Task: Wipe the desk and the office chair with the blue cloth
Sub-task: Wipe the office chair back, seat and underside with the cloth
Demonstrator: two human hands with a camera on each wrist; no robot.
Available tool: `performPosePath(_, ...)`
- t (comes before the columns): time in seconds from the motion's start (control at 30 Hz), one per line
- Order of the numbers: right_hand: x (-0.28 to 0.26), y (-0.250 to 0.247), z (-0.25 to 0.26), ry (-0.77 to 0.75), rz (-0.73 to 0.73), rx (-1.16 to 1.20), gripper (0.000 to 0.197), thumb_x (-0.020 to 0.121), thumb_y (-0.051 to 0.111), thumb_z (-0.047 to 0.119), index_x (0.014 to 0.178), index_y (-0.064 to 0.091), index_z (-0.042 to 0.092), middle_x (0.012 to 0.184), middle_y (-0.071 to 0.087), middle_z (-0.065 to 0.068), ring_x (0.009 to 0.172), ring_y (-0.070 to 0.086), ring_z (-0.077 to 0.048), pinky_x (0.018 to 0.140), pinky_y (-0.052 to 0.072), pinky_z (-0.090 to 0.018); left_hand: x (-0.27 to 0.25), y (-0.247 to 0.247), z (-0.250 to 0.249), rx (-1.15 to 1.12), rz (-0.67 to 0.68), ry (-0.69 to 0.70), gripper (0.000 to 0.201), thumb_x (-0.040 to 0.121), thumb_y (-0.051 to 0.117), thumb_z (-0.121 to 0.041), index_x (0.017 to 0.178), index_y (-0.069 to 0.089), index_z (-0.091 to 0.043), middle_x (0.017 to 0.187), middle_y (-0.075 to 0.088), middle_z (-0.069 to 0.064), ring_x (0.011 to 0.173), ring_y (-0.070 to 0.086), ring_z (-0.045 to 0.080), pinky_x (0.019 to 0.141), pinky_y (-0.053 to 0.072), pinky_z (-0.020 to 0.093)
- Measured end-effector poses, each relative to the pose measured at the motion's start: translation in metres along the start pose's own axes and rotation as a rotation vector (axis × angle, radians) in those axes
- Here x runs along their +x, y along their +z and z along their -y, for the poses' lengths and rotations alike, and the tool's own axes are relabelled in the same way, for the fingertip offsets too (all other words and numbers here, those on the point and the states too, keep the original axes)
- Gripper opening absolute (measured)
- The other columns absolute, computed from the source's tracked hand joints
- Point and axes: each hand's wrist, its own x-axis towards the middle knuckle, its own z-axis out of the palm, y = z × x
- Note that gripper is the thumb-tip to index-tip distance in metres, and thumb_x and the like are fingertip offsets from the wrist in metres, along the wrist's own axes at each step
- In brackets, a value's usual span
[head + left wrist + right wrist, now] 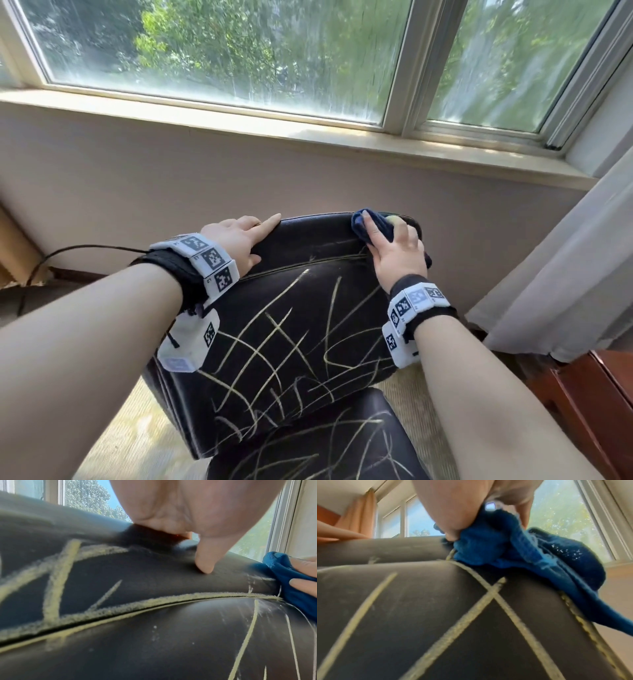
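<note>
The right hand (397, 253) has the blue cloth (363, 222) bunched under its palm, fingers spread flat over it and the thumb tucked into a fold, as the right wrist view shows, so it is clamped on the cloth and presses it onto the top edge of the office chair (294, 329), at about 1 o'clock on the backrest as the head camera sees it; the left hand (236, 240) rests at about 11 o'clock on the same top edge, its forefinger straight along the rim and its thumb down on the front face, fingers relaxed and holding nothing, seemingly steadying the chair; the long axis of the top edge runs from 9 to 3 o'clock between the two hands, and the cloth lies at the 3 o'clock end, well apart from the left hand; the yellow chalk lines (274, 342) cross the backrest and seat toward 6 o'clock from the cloth, so I judge the coming strokes must travel down and toward 9 o'clock, with the right hand the nearer one; the strip of rim between the hands looks nearly free of marks; the curtain (561, 281) hangs at 3 o'clock; no containers are in view, and the table cannot be made out for certain.
</note>
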Motion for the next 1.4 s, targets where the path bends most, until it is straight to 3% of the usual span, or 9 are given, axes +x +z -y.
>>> performPosePath(0.13,-0.024,0.004,0.043,-0.143,-0.067,0.191,0.041,0.087,0.045,0.029,0.128,0.047,0.031,0.119,0.031,-0.005,0.093,0.057,-0.036,0.076,0.053,-0.042,-0.003,0.000,0.001,0.005,-0.013,-0.004,0.070,0.097,0.041,-0.034,0.147,-0.009,-0.037,0.150,0.021,-0.010,0.133,0.031,0.017,0.100,0.035,0.028)
performPosePath(0.37,-0.038,0.007,0.074,-0.301,0.042,0.156,0.034,0.078,0.044,0.029,0.097,0.069,0.020,0.097,0.060,-0.013,0.066,0.059,-0.032,0.048,0.052,-0.033,-0.003,0.001,0.000,-0.005,-0.028,-0.004,0.071,0.097,0.042,-0.034,0.147,-0.007,-0.037,0.150,0.023,-0.009,0.132,0.033,0.018,0.102,0.033,0.029)
performPosePath(0.53,-0.036,-0.002,0.068,-0.177,0.147,0.080,0.028,0.081,0.056,0.014,0.109,0.063,0.017,0.104,0.053,-0.014,0.077,0.057,-0.035,0.059,0.039,-0.032,-0.002,0.000,0.000,-0.009,-0.036,-0.002,0.071,0.097,0.043,-0.034,0.148,-0.006,-0.036,0.150,0.023,-0.009,0.132,0.033,0.018,0.102,0.034,0.029)
performPosePath(0.67,-0.038,-0.010,0.050,0.152,0.160,0.127,0.039,0.087,0.046,0.010,0.125,0.052,0.020,0.123,0.040,-0.009,0.103,0.047,-0.030,0.078,0.041,-0.034,-0.002,0.001,0.001,-0.007,-0.031,-0.001,0.070,0.097,0.042,-0.033,0.148,-0.006,-0.037,0.151,0.022,-0.008,0.133,0.032,0.018,0.103,0.031,0.030)
performPosePath(0.8,-0.029,-0.012,0.029,0.618,-0.024,0.673,0.041,0.086,0.038,-0.004,0.120,0.055,0.012,0.121,0.041,-0.008,0.099,0.047,-0.019,0.089,0.035,-0.022,0.001,0.001,0.003,-0.023,-0.018,-0.007,0.070,0.097,0.043,-0.033,0.147,-0.006,-0.038,0.151,0.021,-0.009,0.135,0.029,0.017,0.103,0.029,0.030)
performPosePath(0.9,-0.029,-0.013,0.023,0.857,0.095,1.055,0.020,0.092,0.052,0.018,0.110,0.057,0.012,0.104,0.058,-0.008,0.078,0.057,-0.016,0.069,0.045,-0.028,0.002,0.002,0.002,-0.025,-0.026,-0.014,0.070,0.096,0.043,-0.033,0.147,-0.005,-0.039,0.151,0.022,-0.009,0.135,0.030,0.017,0.103,0.029,0.030)
performPosePath(1.0,-0.032,-0.018,0.027,0.661,0.117,0.884,0.006,0.091,0.056,0.023,0.090,0.059,0.018,0.085,0.059,0.000,0.080,0.057,-0.016,0.063,0.044,-0.014,0.001,0.001,0.002,-0.022,-0.017,-0.022,0.070,0.097,0.043,-0.032,0.147,-0.005,-0.039,0.151,0.022,-0.009,0.134,0.030,0.017,0.103,0.030,0.030)
performPosePath(1.13,-0.037,-0.028,0.034,0.292,-0.013,0.685,0.013,0.090,0.058,0.013,0.080,0.060,0.023,0.095,0.049,0.008,0.099,0.045,-0.012,0.087,0.033,-0.017,0.000,0.001,0.001,-0.036,-0.011,-0.031,0.070,0.096,0.044,-0.032,0.147,-0.004,-0.040,0.151,0.022,-0.009,0.134,0.030,0.017,0.103,0.029,0.031)
performPosePath(1.4,-0.038,-0.035,0.033,0.697,0.045,1.046,0.018,0.090,0.045,0.027,0.085,0.053,0.013,0.082,0.073,-0.004,0.082,0.066,-0.020,0.081,0.053,-0.033,-0.002,0.000,0.000,-0.057,0.003,-0.045,0.071,0.096,0.045,-0.032,0.147,-0.003,-0.041,0.151,0.023,-0.009,0.136,0.029,0.017,0.104,0.029,0.033)
